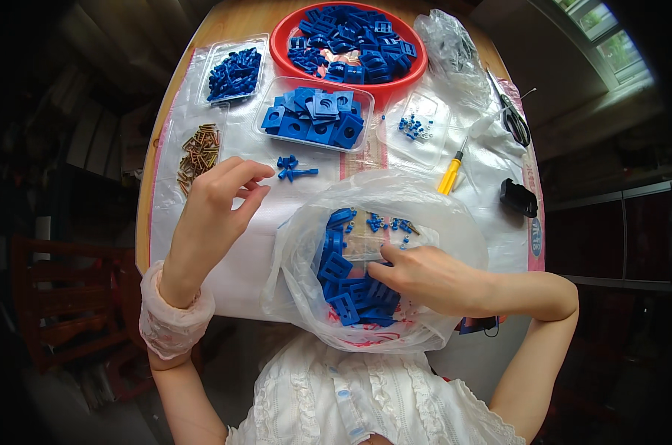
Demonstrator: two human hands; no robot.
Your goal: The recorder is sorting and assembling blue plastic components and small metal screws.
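My left hand [228, 194] is raised over the left of the table, fingers bent, with a gap between thumb and forefinger. Nothing shows between them. Just right of its fingertips lie a few small blue plastic pieces [295, 169]. My right hand [432, 278] reaches into a translucent plastic bag [458, 222] at the near edge, its fingers curled together. What they hold, if anything, is hidden. Blue plastic parts [345, 305] fill the bag's left and near side beside those fingers. Small blue fittings [378, 221] sit in the far part of the bag's opening.
A red basin [276, 55] holds blue parts at the back. Clear trays hold blue square plates [306, 127], blue plugs [235, 73] and small nuts [416, 127]. Brass-coloured screws [199, 152] lie left. Rightward are a yellow-handled screwdriver [449, 175], scissors [515, 124] and a black object [518, 198].
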